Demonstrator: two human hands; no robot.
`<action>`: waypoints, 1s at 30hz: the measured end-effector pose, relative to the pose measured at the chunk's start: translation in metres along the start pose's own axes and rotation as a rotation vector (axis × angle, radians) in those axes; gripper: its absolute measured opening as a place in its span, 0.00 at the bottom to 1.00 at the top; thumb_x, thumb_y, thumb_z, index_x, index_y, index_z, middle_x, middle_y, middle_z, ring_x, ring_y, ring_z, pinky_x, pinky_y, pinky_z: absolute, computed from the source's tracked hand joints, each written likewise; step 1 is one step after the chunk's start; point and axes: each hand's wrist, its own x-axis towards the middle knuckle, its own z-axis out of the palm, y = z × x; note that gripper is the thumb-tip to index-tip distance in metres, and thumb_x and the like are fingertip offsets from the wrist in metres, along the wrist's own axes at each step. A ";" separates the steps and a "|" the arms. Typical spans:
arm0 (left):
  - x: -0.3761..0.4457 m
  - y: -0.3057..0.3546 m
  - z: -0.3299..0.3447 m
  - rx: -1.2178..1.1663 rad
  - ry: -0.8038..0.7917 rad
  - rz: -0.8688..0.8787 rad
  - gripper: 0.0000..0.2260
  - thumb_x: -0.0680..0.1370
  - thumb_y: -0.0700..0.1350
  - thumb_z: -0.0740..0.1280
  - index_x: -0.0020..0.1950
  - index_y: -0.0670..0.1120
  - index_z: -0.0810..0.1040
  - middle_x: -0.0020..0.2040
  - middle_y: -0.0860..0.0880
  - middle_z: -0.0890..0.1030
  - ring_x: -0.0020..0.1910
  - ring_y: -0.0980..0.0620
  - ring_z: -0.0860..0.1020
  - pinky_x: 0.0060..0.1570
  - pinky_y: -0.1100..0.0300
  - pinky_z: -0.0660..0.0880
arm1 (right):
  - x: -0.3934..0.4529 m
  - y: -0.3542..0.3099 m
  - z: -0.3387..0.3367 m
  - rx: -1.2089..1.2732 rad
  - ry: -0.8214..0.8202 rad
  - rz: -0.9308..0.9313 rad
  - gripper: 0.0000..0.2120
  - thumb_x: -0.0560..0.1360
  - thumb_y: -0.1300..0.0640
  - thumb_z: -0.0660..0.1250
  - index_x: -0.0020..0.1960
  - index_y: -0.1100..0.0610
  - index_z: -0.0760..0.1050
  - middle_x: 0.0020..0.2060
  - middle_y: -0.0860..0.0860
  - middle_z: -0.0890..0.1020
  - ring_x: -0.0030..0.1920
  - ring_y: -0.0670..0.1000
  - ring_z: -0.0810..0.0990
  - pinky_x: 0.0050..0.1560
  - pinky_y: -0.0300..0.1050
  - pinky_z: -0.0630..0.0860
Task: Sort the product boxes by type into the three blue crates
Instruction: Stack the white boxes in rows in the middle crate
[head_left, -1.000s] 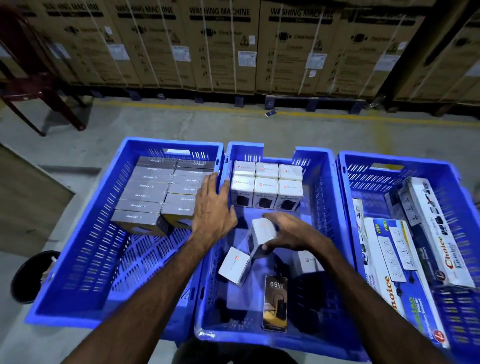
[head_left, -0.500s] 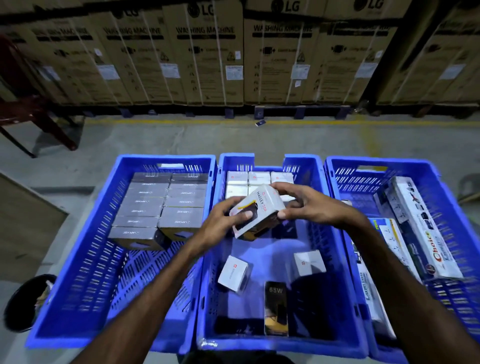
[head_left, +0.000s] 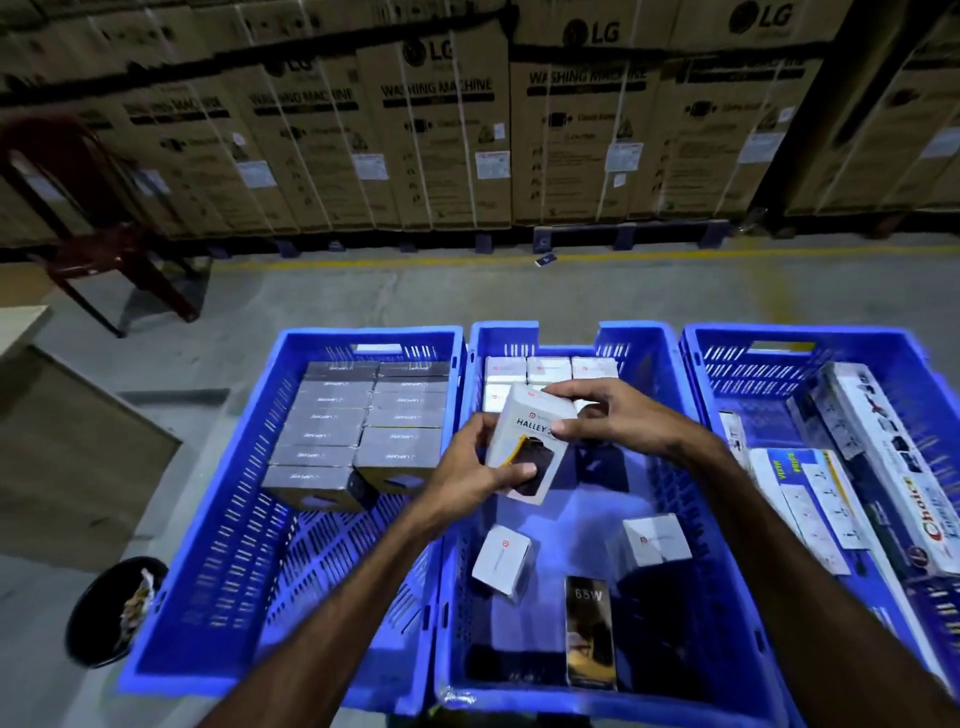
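Landmark: I place everything off the middle crate (head_left: 670, 441), the one between the left crate (head_left: 260, 493) and the right crate (head_left: 883, 353).
Box: I hold the white box (head_left: 530, 441) in the air over the middle crate's far half, just short of the white row (head_left: 545, 370) standing at its far wall.
Left hand: my left hand (head_left: 467, 475) grips the box's near left edge, thumb curled over the printed face.
Right hand: my right hand (head_left: 615, 413) pinches the far right corner, fingers (head_left: 566, 388) hooked over the top end.
Key relation: the box's long axis runs from near me up toward the far wall, tilted a little; the row lies straight beyond its far end. My right hand is nearer the row, so I judge it leads the placing.
Look: white carton, "HALLEY" in dark letters, a dark device with a yellow streak pictured below; rigid, light by the look of it.
Loose in the middle crate: two small white boxes (head_left: 503, 564) and a dark "65W" box (head_left: 589, 631) on the near floor.
Left crate: grey boxes (head_left: 363, 421) packed at its far end.
Right crate: long strip boxes (head_left: 883, 467).
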 end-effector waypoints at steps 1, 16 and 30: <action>0.000 -0.002 -0.002 0.049 0.007 0.013 0.24 0.71 0.44 0.81 0.63 0.49 0.75 0.59 0.51 0.84 0.58 0.52 0.83 0.49 0.59 0.81 | 0.002 -0.001 0.001 0.002 0.002 0.005 0.25 0.75 0.58 0.78 0.70 0.53 0.77 0.46 0.46 0.87 0.41 0.46 0.82 0.49 0.50 0.78; -0.022 -0.049 -0.004 0.698 0.337 0.351 0.32 0.74 0.35 0.72 0.77 0.46 0.69 0.69 0.49 0.70 0.69 0.48 0.72 0.70 0.53 0.72 | 0.072 0.076 0.072 -0.438 0.294 0.095 0.34 0.73 0.54 0.78 0.75 0.48 0.70 0.60 0.57 0.72 0.62 0.62 0.76 0.60 0.46 0.72; -0.019 -0.051 -0.006 0.697 0.388 0.352 0.24 0.74 0.32 0.67 0.70 0.43 0.76 0.67 0.47 0.74 0.67 0.47 0.74 0.70 0.53 0.73 | 0.082 0.113 0.119 -0.353 0.507 -0.008 0.18 0.74 0.66 0.63 0.54 0.46 0.64 0.46 0.49 0.75 0.42 0.55 0.75 0.43 0.61 0.78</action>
